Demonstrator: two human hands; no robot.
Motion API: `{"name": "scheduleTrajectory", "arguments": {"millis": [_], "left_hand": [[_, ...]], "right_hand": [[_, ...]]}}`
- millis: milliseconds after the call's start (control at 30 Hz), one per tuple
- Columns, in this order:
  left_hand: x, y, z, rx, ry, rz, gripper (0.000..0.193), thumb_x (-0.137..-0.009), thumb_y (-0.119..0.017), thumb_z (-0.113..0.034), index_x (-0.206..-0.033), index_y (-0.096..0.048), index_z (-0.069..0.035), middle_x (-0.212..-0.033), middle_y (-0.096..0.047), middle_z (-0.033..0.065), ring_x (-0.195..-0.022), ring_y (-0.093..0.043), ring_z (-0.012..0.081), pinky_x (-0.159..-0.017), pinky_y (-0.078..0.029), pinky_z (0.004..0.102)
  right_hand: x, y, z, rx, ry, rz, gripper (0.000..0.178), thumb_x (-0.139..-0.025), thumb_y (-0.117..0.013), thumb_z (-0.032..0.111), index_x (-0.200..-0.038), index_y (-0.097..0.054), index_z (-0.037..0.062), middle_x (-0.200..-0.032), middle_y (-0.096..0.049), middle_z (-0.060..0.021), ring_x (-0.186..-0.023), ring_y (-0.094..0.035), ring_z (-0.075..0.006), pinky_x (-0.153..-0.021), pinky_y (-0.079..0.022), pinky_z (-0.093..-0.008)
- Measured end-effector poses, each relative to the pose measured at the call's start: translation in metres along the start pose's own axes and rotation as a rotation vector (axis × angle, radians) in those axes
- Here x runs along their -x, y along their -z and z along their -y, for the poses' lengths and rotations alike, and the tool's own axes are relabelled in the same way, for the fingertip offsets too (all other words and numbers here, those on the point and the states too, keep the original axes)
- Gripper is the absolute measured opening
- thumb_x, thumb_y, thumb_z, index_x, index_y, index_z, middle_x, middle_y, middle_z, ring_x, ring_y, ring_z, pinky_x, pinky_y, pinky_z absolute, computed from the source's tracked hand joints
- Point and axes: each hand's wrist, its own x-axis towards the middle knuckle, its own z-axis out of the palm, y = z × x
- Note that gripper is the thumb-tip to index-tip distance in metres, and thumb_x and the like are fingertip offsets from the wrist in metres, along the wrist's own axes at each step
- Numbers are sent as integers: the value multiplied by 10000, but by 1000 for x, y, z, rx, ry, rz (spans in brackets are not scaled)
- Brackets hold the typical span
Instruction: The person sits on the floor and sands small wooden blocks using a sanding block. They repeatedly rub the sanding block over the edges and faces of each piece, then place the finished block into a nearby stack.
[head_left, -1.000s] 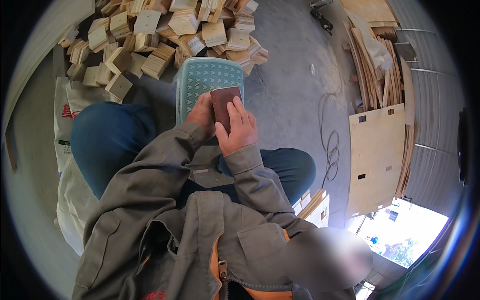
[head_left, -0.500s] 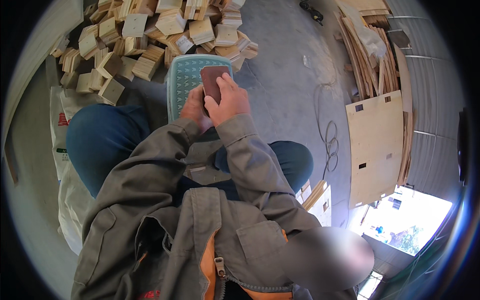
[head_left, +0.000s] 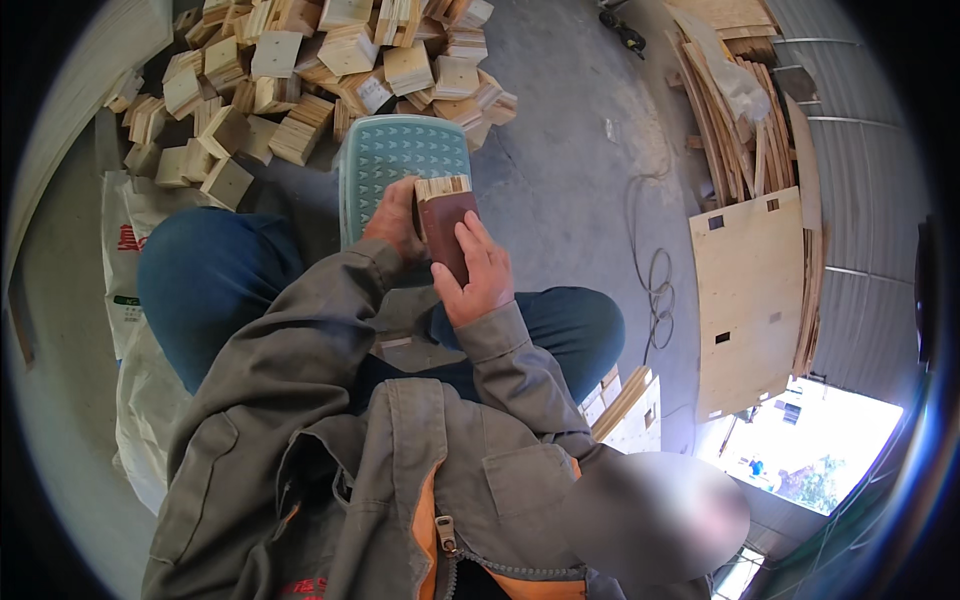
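Note:
My left hand (head_left: 396, 222) is closed on the side of a layered plywood block (head_left: 443, 186), just above the near part of a blue-green plastic stool (head_left: 405, 150). Against the plywood block lies a reddish-brown sanding block (head_left: 447, 228), long and flat. My right hand (head_left: 480, 272) grips it, fingers on its face and right edge, thumb at its lower left. The plywood's layered end shows past the sanding block's far end; the rest of it is mostly hidden. Part of my left fingers is hidden too.
A big heap of plywood blocks (head_left: 300, 80) lies on the floor beyond the stool. White sacks (head_left: 140, 330) are at my left. Plywood sheets (head_left: 750, 300) lean at the right, near a looped cable (head_left: 655, 290). More cut boards (head_left: 630, 405) stand by my right knee.
My right hand has drawn the sanding block toward me and slightly right, uncovering the plywood block's layered end. My left hand has shifted slightly.

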Motion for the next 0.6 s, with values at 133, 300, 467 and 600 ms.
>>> {"name": "scheduleTrajectory", "arguments": {"millis": [133, 300, 467, 600], "left_hand": [[-3, 0, 14, 121, 65, 79, 944, -742, -928, -246, -1511, -401, -98, -1396, -527, 205, -1326, -517, 400, -1126, -454, 456], [-1, 7, -12, 36, 30, 51, 1006, -709, -925, -169, -1538, -359, -109, -1421, -513, 198, -1341, -516, 413, -1124, -467, 451], [0, 10, -16, 7, 139, 71, 1094, -671, -983, -217, -1561, -360, -88, -1471, -494, 202, -1395, -472, 401, -1185, -413, 441], [-2, 9, -17, 15, 108, 78, 1078, -674, -983, -234, -1546, -369, -86, -1449, -506, 200, -1387, -484, 395, -1182, -417, 438]], "right_hand": [[-33, -16, 1, -13, 11, -12, 671, -816, -802, 199, -1427, -596, 15, -1526, -561, -230, -1302, -582, -412, -1100, -454, -494], [-90, -26, -7, 61, -99, 79, 621, -817, -790, 213, -1387, -637, 21, -1515, -579, -201, -1290, -577, -414, -1117, -453, -486], [-140, -32, -1, 188, -307, 216, 629, -847, -762, 307, -1430, -655, 97, -1565, -555, -117, -1283, -575, -400, -1138, -461, -454], [-104, -32, -14, 188, -141, 121, 608, -852, -768, 259, -1429, -658, 103, -1574, -532, -136, -1279, -565, -404, -1112, -468, -477]]}}
